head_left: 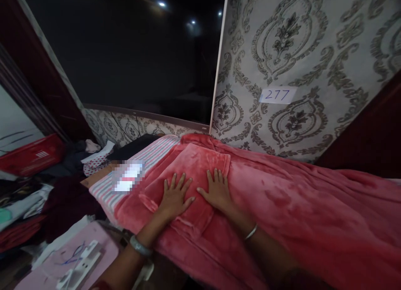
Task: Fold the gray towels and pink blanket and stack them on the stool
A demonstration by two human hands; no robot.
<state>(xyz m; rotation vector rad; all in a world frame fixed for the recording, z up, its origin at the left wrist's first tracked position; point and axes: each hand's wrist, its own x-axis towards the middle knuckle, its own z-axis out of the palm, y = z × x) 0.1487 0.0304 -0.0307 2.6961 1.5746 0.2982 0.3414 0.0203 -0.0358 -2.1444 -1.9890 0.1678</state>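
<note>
A folded piece of red plush fabric [200, 156] lies on a larger red plush blanket [282, 202]. My left hand [175, 198] rests flat on the folded fabric, its fingers spread. To its right, my right hand [217, 190] also lies palm down on the same fabric with fingers apart. Neither hand grips anything. The blanket stretches off to the right, wrinkled in places. Beyond the folded piece on the left, a striped cloth [105, 190] in pink, grey and white shows under the red blanket.
A large dark television [140, 56] hangs on the patterned wall, beside a paper label [277, 95] reading 277. At the lower left, a white power strip [81, 265] sits on a pink surface [106, 240]. Piled clothes and a red bag [34, 156] lie further left.
</note>
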